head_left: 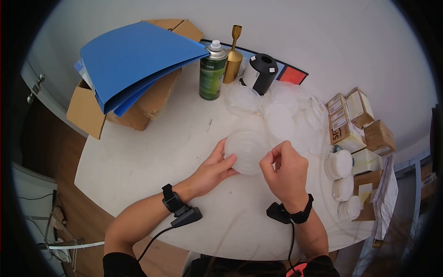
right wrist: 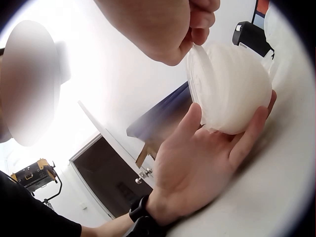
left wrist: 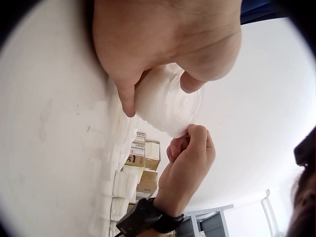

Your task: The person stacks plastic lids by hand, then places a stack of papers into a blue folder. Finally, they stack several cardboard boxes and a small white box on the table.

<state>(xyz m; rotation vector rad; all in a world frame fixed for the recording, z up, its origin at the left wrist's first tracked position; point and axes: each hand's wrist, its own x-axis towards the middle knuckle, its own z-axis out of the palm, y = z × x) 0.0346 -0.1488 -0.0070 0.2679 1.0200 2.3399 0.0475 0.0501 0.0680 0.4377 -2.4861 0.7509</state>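
Note:
A round, whitish plastic tub (right wrist: 242, 89) with a clear lid (right wrist: 197, 81) is held over the table (head_left: 152, 175). My left hand (head_left: 207, 173) grips it from the left side, thumb on the lid's edge and fingers beneath the bottom. At the opposite side, my right hand (head_left: 290, 173) pinches the lid's rim between thumb and curled forefinger, as the left wrist view shows. In the head view the tub is seen from above, with rings on the lid. Several similar clear round tubs (head_left: 242, 99) and white discs (head_left: 279, 121) lie just beyond it.
Blue folders (head_left: 138, 60) lie on an open cardboard box (head_left: 134, 115) at the back left. A green spray can (head_left: 213, 74), a gold candlestick (head_left: 234, 64) and a black-and-white cylinder (head_left: 262, 74) stand behind. Small boxes (head_left: 341, 122) and stacked white round pieces (head_left: 339, 165) line the right edge.

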